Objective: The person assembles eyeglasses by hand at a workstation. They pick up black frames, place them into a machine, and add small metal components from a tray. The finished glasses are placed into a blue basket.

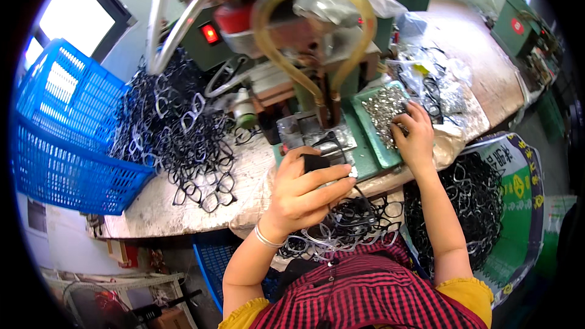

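My left hand (309, 190) is closed round a black eyeglass frame (364, 200) at the front of the machine's work plate (350, 141). One dark arm of the frame hangs down past my fingers. Dark material shows around my index finger. To the right, my right hand (415, 137) dips its curled fingers into a green tray (372, 135) holding many small silvery metal parts (382, 109). What those fingertips pinch is too small to make out. Just above the plate, two copper-coloured electrodes (329, 109) point down, with yellowish hoses (365, 18) looping from them.
Black eyeglass frames (177, 128) pile up at left, spilling from a tipped blue basket (73, 140). Other frames (341, 222) lie on my lap, and more fill a sack (509, 219) at right. Plastic bags (454, 79) lie beyond the tray; a lit red switch (209, 33) glows.
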Motion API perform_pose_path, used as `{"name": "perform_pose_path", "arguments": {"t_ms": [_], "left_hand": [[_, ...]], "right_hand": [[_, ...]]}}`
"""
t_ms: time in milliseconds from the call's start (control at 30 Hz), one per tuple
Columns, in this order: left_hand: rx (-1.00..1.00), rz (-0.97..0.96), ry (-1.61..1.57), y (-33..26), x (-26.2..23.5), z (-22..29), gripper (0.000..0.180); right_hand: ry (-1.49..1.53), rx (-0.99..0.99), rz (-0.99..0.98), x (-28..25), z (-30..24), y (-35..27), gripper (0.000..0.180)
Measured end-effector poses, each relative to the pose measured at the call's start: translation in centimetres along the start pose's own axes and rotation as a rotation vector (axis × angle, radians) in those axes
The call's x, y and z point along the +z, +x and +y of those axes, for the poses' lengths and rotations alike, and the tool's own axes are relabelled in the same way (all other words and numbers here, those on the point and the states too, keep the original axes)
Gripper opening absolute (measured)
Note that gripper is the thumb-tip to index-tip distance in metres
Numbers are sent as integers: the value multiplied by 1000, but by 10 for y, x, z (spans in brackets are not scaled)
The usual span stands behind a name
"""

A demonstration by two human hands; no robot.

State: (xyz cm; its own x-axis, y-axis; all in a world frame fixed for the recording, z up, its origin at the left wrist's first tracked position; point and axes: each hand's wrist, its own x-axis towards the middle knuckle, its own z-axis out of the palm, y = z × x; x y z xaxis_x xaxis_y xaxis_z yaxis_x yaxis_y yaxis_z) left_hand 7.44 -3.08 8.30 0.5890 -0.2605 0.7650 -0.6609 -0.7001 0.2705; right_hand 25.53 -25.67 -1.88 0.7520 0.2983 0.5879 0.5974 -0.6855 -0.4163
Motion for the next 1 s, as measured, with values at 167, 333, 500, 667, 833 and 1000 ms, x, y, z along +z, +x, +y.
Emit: {"name": "perform_pose_path", "arguments": {"t_ms": [167,333,500,667,833,1000], "left_hand": [[-14,37,-11,-5,1,1,23],[-130,73,215,-39,-2,33,40],[-587,470,794,-112,-78,39,8],[-852,258,963,-141,-152,-1,9],[-905,3,1083,-171,-133,-51,14],[-1066,-74,1044,-221,-106,-79,24]], "right_hand": [[42,-390,-139,8,-23,16,15],[144,-277,-36,12,-18,28,11],[1026,610,166,1,24,-10,21],[934,457,125,32,-12,13,22],[1209,444,103,43,-41,33,17],[814,458,34,6,-32,11,18]]}}
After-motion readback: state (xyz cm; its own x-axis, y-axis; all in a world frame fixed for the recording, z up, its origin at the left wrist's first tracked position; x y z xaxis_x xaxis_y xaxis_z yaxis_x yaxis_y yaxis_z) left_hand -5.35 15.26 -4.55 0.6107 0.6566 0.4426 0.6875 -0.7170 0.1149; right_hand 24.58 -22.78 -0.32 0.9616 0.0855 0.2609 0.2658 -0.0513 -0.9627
